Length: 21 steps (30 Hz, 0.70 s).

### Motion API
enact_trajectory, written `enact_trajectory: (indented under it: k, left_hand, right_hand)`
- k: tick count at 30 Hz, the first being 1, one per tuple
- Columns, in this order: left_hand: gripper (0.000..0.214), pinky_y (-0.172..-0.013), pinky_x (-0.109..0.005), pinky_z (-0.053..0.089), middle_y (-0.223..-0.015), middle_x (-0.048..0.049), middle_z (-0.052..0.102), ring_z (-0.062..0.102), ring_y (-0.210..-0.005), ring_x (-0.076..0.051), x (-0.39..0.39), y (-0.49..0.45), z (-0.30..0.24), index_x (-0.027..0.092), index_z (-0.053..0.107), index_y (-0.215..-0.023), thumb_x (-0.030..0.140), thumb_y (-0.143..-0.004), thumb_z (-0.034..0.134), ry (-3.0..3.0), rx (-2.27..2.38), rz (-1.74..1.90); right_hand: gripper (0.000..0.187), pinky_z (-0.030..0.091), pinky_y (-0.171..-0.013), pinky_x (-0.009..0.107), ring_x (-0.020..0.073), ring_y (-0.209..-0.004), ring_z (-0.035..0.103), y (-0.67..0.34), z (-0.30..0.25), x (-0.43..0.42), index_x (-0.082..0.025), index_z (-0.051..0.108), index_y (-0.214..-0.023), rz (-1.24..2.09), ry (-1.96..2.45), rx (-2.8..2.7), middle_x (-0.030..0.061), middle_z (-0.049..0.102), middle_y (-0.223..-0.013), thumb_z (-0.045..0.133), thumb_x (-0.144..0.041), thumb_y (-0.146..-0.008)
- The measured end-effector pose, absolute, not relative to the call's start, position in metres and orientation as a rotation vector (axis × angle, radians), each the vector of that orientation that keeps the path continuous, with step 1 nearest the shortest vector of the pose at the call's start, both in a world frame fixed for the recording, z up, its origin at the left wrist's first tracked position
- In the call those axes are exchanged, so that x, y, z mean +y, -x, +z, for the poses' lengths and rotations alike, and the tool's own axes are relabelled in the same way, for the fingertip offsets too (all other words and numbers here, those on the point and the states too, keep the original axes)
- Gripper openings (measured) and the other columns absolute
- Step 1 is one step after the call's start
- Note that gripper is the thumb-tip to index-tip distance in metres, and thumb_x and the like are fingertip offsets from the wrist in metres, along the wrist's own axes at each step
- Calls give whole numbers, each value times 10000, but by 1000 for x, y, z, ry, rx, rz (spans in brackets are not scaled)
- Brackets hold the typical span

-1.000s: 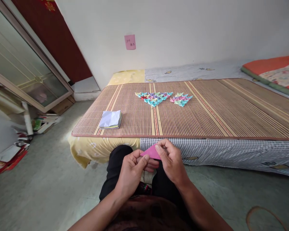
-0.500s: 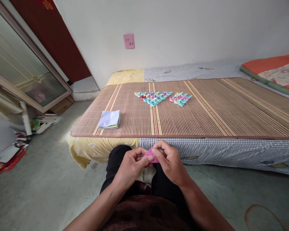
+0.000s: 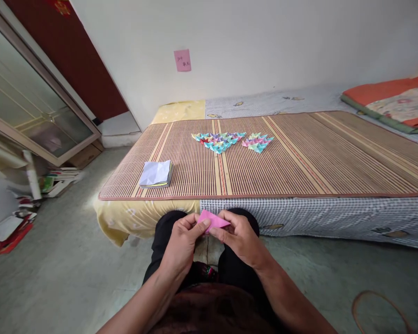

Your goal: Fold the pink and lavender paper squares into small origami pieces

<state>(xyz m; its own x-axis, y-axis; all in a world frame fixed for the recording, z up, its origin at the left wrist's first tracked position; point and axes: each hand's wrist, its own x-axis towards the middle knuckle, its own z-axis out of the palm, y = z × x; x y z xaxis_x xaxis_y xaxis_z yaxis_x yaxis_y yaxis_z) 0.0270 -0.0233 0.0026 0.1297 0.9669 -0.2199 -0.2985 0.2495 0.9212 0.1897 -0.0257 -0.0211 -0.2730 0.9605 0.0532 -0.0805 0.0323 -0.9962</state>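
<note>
My left hand [image 3: 181, 241] and my right hand [image 3: 237, 237] meet over my lap, both pinching a small pink folded paper [image 3: 212, 220]. The paper juts up between my thumbs and fingertips as a flat pointed shape. Ahead, on a striped bamboo mat [image 3: 299, 162] covering the bed, lie two clusters of colourful folded paper pieces: a larger one [image 3: 218, 140] and a smaller one [image 3: 257, 142]. A stack of square paper sheets [image 3: 155, 174] rests near the mat's front left corner.
The bed has a checked sheet [image 3: 316, 218] and a yellow cover [image 3: 139, 215]. A folded orange quilt [image 3: 393, 102] lies at the far right. A pink note [image 3: 182, 60] sticks on the wall. Books and papers [image 3: 55, 178] clutter the floor left, beside a glass door [image 3: 31, 102].
The pink paper has been turned and refolded between my fingers; it now shows a longer flat point toward the right. Both hands sit slightly lower and left in view.
</note>
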Motion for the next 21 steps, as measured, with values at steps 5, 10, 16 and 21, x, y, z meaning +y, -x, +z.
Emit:
enact_trajectory:
  k: [5, 10, 16, 21]
  left_hand:
    - [380, -615, -225, 398, -578, 17, 601, 478, -588, -103, -24, -28, 3, 149, 679, -591, 416, -663, 940, -858, 1008, 1108]
    - [389, -609, -234, 411, -590, 9, 617, 505, -588, -114, -25, -26, 2, 156, 671, -598, 434, -669, 934, -902, 1011, 1093]
    - [423, -584, -237, 358, -587, 11, 584, 459, -576, -109, -23, -17, -5, 155, 646, -605, 480, -722, 889, -1034, 1061, 1019]
    - [427, -566, -246, 303, -589, 14, 546, 418, -579, -109, -22, -11, -7, 156, 633, -619, 489, -765, 858, -1150, 1085, 959]
  right_hand:
    - [337, 314, -502, 238, 103, -552, 411, -184, -22, -28, -187, 572, -744, 1363, 993, -1387, -54, 476, -611, 706, -442, -919]
    - [349, 317, -480, 226, 94, -525, 408, -184, -24, -30, -194, 545, -697, 1323, 996, -1395, -57, 463, -592, 685, -417, -927]
    - [343, 399, -460, 213, 95, -473, 522, -187, -26, -34, -180, 595, -719, 1360, 1011, -1426, -24, 576, -610, 614, -411, -971]
    - [349, 391, -439, 208, 96, -451, 529, -196, -27, -35, -173, 621, -733, 1388, 1030, -1476, -15, 592, -596, 593, -427, -972]
